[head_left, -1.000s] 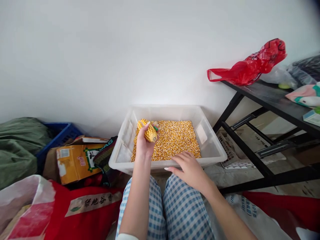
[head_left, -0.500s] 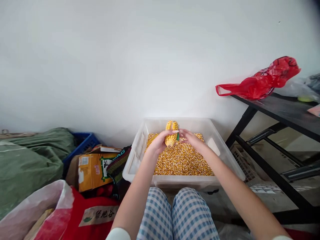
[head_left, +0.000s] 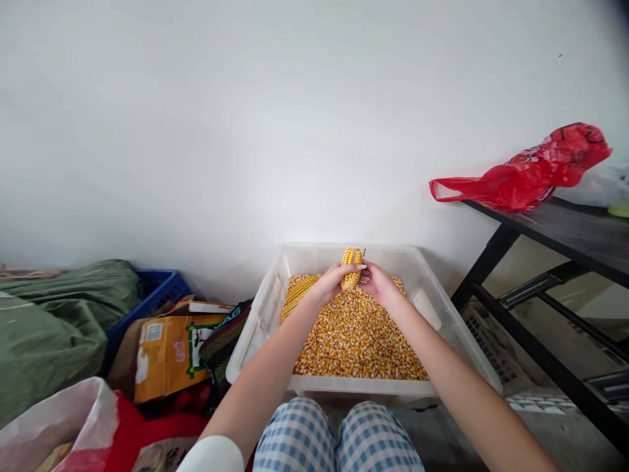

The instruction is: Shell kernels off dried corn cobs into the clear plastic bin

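Smooth wall (head_left: 221, 131); translucent tub (head_left: 363, 385); knobbly corncob (head_left: 350, 281) (loose kernels (head_left: 361, 337) beneath).

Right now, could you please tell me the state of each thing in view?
Yellow ear of corn: held in left hand
Translucent plastic bin: open, partly filled with yellow corn kernels
Red plastic bag: crumpled
Green fabric sheet: rumpled
Orange cardboard box: scuffed
Red-and-white sack: open
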### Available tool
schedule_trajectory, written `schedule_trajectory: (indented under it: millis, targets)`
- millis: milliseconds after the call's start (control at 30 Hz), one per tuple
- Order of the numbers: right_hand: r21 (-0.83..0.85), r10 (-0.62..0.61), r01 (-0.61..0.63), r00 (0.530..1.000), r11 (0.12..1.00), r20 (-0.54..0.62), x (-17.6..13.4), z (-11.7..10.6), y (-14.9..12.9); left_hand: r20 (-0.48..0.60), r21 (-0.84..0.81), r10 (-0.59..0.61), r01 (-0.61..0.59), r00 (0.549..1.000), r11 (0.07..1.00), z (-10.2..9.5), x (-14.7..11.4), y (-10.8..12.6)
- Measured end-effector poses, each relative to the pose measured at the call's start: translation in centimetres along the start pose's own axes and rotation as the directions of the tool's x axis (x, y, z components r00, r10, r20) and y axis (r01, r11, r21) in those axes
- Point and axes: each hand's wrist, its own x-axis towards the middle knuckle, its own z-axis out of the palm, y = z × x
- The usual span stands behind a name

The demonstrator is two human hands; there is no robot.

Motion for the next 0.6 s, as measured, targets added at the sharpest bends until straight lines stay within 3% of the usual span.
schedule_trajectory:
  millis: [200,300,433,533,600]
  targets:
    - [-0.029,-0.177,0.175,0.964,0.984,-0.199,0.0,-1.2,-0.5,-0.079,0.032,-0.015,0.018,0.997,0.999,-0.2,-0.3,-0.7]
    - [0.03,-0.18,0.192,0.955,0.981,-0.236,-0.2,-1.9,-1.2,-0.143,0.031,-0.029,0.034,0.989,0.999,-0.7,0.1,-1.2]
    - [-0.006,-0.071,0.071,0.996,0.997,-0.06,-0.8,-0.9,-1.3,-0.217,-0.048,-0.02,0.01,0.976,0.999,-0.8,0.5,-1.4]
    - [-0.159,-0.025,0.038,0.996,0.987,0.087,-1.4,0.3,-0.8,-0.213,-0.098,-0.005,-0.017,0.977,0.995,-0.5,0.4,-1.1]
    - [-0.265,-0.03,0.057,0.994,0.962,0.104,-1.6,0.7,-0.5,-0.229,-0.141,0.019,-0.052,0.973,0.989,-0.4,0.2,-0.7]
